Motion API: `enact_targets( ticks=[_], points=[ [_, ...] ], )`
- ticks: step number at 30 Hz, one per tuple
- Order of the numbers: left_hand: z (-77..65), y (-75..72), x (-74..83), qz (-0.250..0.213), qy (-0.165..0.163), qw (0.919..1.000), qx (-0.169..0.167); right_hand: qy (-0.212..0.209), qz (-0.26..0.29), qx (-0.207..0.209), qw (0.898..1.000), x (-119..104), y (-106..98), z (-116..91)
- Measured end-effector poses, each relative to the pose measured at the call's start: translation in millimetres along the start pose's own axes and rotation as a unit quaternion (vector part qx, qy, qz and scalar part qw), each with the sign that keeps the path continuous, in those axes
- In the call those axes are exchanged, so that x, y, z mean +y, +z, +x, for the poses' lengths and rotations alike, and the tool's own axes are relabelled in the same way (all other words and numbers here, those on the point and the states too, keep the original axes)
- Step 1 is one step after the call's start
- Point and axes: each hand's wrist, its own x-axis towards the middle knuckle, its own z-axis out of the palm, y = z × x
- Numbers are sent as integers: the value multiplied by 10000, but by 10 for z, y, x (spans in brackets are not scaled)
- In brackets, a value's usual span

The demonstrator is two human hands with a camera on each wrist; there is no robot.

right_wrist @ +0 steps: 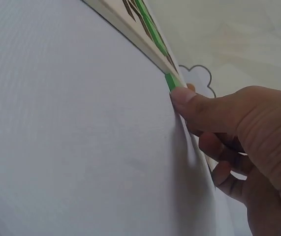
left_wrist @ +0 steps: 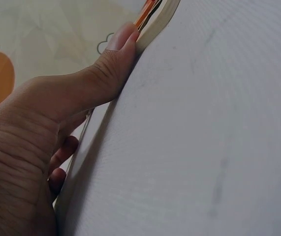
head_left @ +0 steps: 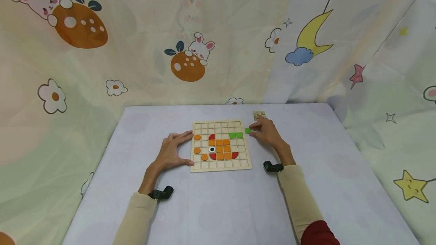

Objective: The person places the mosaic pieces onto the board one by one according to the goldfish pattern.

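Note:
A square wooden grid board (head_left: 219, 166) lies on the table. Its cells hold several orange square tiles (head_left: 219, 149), red quarter-round tiles (head_left: 235, 155), orange discs (head_left: 204, 157), a black-and-white eye tile (head_left: 212, 149) and two green square tiles (head_left: 236, 135). Thumb and forefinger spread apart, my left hand (head_left: 169, 151) touches the board's left edge; in the left wrist view the thumb (left_wrist: 111, 61) rests against the rim. Just beyond the board's right edge, my right hand (head_left: 267, 133) pinches another green square tile (right_wrist: 171, 81) between thumb and fingertips.
A small patterned card (head_left: 259, 115) lies behind the right hand, partly covered by it. White cloth covers the table (head_left: 218, 207), and a printed curtain (head_left: 143, 59) hangs behind its far edge.

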Motion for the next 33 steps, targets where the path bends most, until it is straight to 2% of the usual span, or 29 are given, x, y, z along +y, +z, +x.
enact_targets(
  ticks=[8, 16, 23, 33],
  points=[
    [-9, -27, 12, 32, -42, 10000, -12, -179, 106, 279, 9994, -92, 39, 50],
    [-15, -25, 26, -49, -7, 10000, 0, -636, 109, 117, 9978, -233, 213, 153],
    [-7, 0, 24, -6, 3, 10000, -6, -421, 310, -58, 9986, -313, 309, 190],
    [-9, -2, 4, 11, 28, 10000, 25, -536, 230, -134, 9982, -337, 331, 218]
  ],
)
